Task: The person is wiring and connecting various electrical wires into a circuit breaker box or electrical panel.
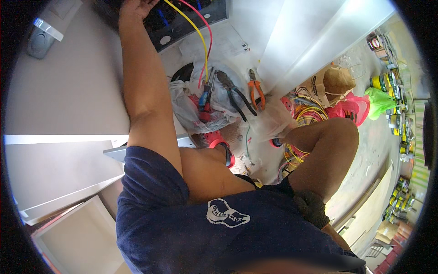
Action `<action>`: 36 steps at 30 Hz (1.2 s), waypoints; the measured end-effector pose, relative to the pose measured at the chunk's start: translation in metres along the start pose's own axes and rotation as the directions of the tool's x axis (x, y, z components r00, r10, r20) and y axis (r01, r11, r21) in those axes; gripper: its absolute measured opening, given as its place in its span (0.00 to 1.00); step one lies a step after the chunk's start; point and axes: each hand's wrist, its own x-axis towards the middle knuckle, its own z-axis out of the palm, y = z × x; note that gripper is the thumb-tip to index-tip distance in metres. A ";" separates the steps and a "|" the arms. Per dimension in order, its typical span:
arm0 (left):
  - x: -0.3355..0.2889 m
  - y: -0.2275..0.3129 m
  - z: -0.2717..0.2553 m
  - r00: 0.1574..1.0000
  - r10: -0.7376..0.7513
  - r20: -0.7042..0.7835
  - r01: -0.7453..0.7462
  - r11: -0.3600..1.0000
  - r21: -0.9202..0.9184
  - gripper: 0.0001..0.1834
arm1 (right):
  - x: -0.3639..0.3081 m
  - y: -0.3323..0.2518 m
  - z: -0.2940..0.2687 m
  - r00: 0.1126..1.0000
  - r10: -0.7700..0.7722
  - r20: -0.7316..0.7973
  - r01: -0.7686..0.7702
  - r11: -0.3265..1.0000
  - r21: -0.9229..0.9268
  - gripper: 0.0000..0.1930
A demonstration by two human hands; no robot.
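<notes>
My left hand (138,9) reaches up to the top edge of the picture, beside an open dark electrical panel (185,20). Its fingertips are cut off, so what they touch is hidden. A yellow wire (194,26) and a red wire (207,28) hang down from the panel. Below them a blue-handled screwdriver (204,98), dark-handled pliers (235,95) and orange-handled cutters (257,89) lie on and around clear plastic bags (228,119). In what looks like a dark glove, my right hand (311,209) rests against my thigh, its fingers not distinct.
White cabinet walls (68,86) stand close on my left, and a pale panel (319,41) slants at upper right. Coils of yellow wire (308,114), a brown paper bag (337,81), a pink bag (353,109) and a green bag (379,102) sit right. Several cans (383,83) line the far right.
</notes>
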 end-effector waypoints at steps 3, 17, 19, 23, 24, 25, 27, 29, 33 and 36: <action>0.008 0.000 -0.008 0.999 0.006 0.036 -0.005 1.000 -0.028 0.11 | 0.001 -0.001 0.000 1.000 0.009 -0.004 -0.009 1.000 0.017 0.17; -0.004 0.007 0.001 0.980 0.026 -0.198 -0.071 0.971 -0.228 0.15 | 0.002 0.008 0.009 0.980 0.198 -0.023 -0.196 0.979 0.048 0.14; -0.001 0.007 -0.001 0.991 0.023 -0.132 -0.055 0.969 -0.240 0.15 | 0.000 0.012 0.009 0.976 0.219 -0.009 -0.219 0.975 0.027 0.14; 0.005 0.006 -0.004 0.987 0.007 -0.160 -0.044 0.972 -0.230 0.15 | -0.004 0.014 0.008 0.994 -0.095 -0.059 0.090 0.992 -0.088 0.13; 0.007 0.006 -0.005 0.988 0.005 -0.152 -0.041 0.970 -0.238 0.15 | -0.004 0.014 0.007 0.997 -0.063 -0.053 0.060 0.997 -0.058 0.13; 0.008 0.006 -0.006 0.990 0.004 -0.143 -0.039 0.968 -0.247 0.15 | -0.005 0.013 0.007 0.997 -0.050 -0.050 0.049 0.998 -0.029 0.13; 0.010 0.006 -0.009 0.994 0.005 -0.110 -0.033 0.967 -0.253 0.15 | -0.005 0.011 0.007 0.999 -0.013 -0.038 0.012 0.999 -0.036 0.13; 0.012 0.006 -0.011 0.997 0.007 -0.078 -0.027 0.966 -0.259 0.15 | -0.005 0.009 0.007 1.000 0.005 -0.029 -0.006 0.999 -0.044 0.14; 0.016 0.004 -0.013 0.996 0.016 -0.087 -0.037 0.967 -0.251 0.14 | -0.007 0.006 0.005 0.999 0.030 -0.034 -0.032 0.998 -0.050 0.16; 0.015 0.004 -0.011 0.994 0.009 -0.106 -0.036 0.966 -0.256 0.14 | -0.006 0.002 0.003 1.000 0.023 -0.015 -0.024 0.997 -0.071 0.18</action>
